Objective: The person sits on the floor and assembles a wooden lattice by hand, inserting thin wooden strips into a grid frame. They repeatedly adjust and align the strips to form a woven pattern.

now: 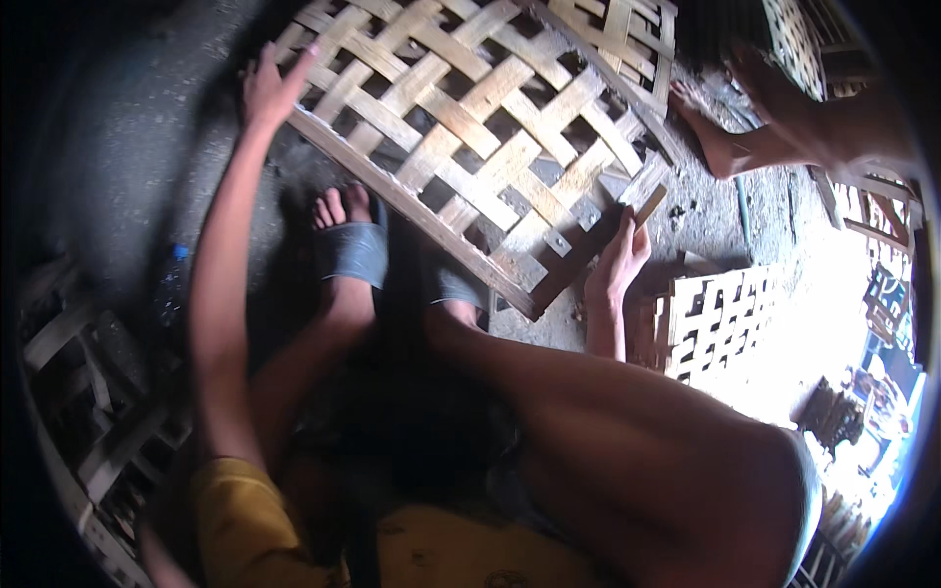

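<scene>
A large woven bamboo crate [470,127], its crossed pale slats set in a wooden frame, is tilted in front of my feet. My left hand [274,90] grips its left edge, the thumb over the frame and the other fingers partly hidden outside. By the near right corner, my right hand [619,257] is closed around a short, flat wooden strip [650,206] that sticks up past the fingers. That hand is close beside the crate's dark end rail [576,263]; whether it touches the rail is not clear.
My sandalled foot [351,253] stands near the frame's lower edge. Another person's bare foot [720,142] is at the upper right. A smaller woven panel [720,314] stands right of my right hand. Wooden slats [88,372] and a blue-capped bottle [174,284] lie at left.
</scene>
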